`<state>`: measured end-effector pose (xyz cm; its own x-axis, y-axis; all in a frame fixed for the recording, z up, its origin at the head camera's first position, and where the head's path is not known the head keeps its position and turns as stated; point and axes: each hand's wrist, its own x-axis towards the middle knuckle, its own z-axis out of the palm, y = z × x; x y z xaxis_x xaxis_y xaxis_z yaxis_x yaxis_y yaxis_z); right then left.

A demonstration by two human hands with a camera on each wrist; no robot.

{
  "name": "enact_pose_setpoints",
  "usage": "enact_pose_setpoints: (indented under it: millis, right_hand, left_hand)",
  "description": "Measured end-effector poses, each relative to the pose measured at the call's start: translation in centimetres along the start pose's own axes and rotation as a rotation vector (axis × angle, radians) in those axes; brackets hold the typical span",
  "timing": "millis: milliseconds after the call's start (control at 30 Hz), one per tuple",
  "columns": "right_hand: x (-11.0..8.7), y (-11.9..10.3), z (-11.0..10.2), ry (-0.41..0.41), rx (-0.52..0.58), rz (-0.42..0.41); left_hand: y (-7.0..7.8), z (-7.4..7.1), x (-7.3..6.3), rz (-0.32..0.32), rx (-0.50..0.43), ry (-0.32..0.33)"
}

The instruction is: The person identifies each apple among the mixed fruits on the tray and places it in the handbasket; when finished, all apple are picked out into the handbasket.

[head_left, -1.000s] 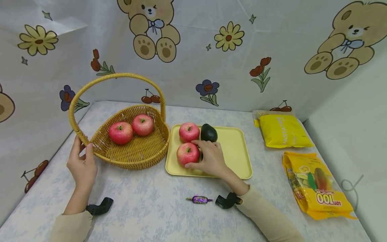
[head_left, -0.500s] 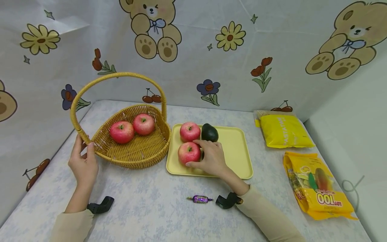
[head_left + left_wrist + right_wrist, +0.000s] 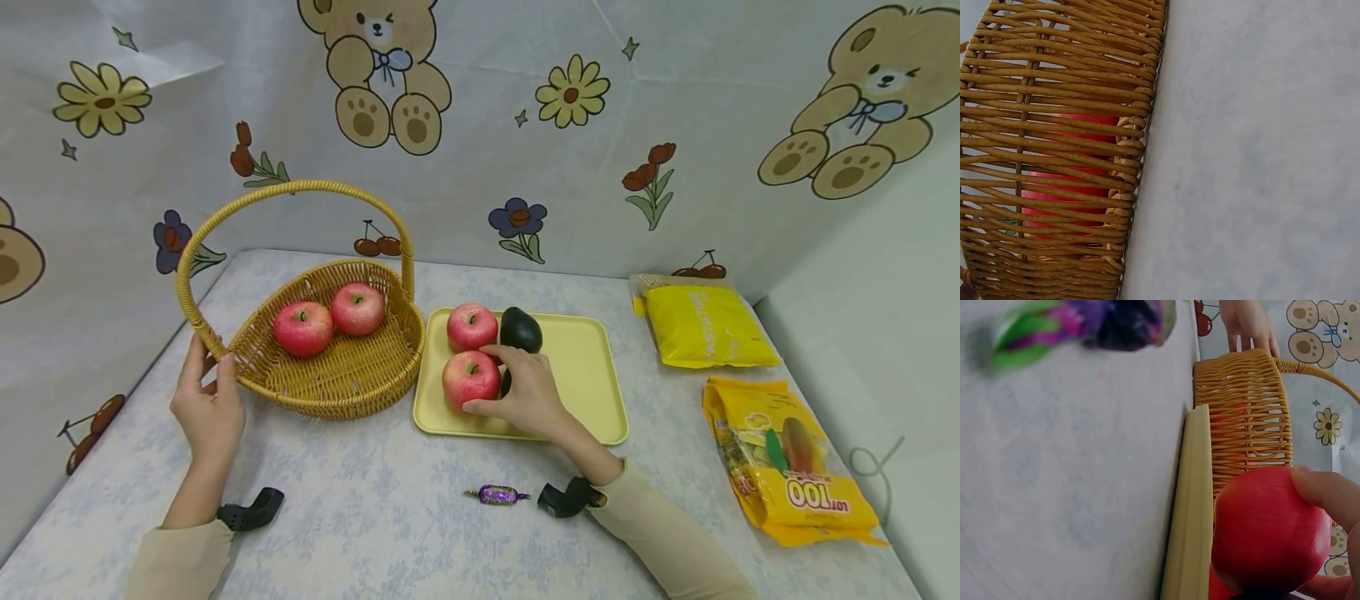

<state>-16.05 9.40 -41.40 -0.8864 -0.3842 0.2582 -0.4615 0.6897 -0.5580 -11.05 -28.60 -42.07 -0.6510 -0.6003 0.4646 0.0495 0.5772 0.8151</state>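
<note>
Nearest, a pale tabletop with mottled blue-grey patterning (image 3: pixel 360 533); on it, just beside the right sleeve's black wrist device (image 3: pixel 566 498), a purple foil-wrapped candy with twisted ends (image 3: pixel 498 495). The right hand (image 3: pixel 531 396) pinches a round red apple with a yellowish blush (image 3: pixel 471 380) between thumb and fingers, low over the front left of a shallow yellow rectangular tray (image 3: pixel 585 379). The left hand (image 3: pixel 210 417) grips the golden woven basket (image 3: pixel 322 407) at the handle's foot. Inside the basket, two more red apples (image 3: pixel 303 328) side by side. Farther back on the tray, another red apple (image 3: pixel 472 326) beside a dark green avocado (image 3: pixel 521 330). Right side of table: an orange-yellow mango-printed bag (image 3: pixel 795 467), then a bright yellow plastic packet (image 3: pixel 708 325) behind. Beyond, a whitish hanging sheet (image 3: pixel 465 167) printed with bears, flowers and cherries.
</note>
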Motion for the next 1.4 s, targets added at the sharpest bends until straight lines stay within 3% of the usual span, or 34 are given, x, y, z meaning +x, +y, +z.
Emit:
enact_pose_setpoints:
  millis: [267,567,733,900,1133,1400]
  right_hand:
    - [-0.2,-0.5,-1.0,0.007,0.123,-0.015]
    - [0.2,-2.0,-2.7,-0.003,0.362,-0.046]
    - [1.6,-3.7,-3.5,-0.019,0.430,-0.068]
    - [3.6,-5.7,-3.9,-0.023,0.401,-0.078]
    - [6.3,-8.2,-2.6,-0.083,0.470,-0.064]
    - [8.5,-10.2,0.9,-0.161,0.458,-0.018]
  left_hand:
    - [0.1,0.0,-0.1,-0.001,0.006,-0.006]
    - [-0.1,0.0,-0.2,0.008,0.002,0.000]
    - [0.0,0.0,-0.1,0.012,0.001,-0.001]
    - [0.1,0.0,-0.1,0.014,0.000,0.000]
    - [0.0,0.0,-0.1,0.019,-0.019,0.007]
    - [-0.4,0.2,0.1,0.044,-0.038,0.019]
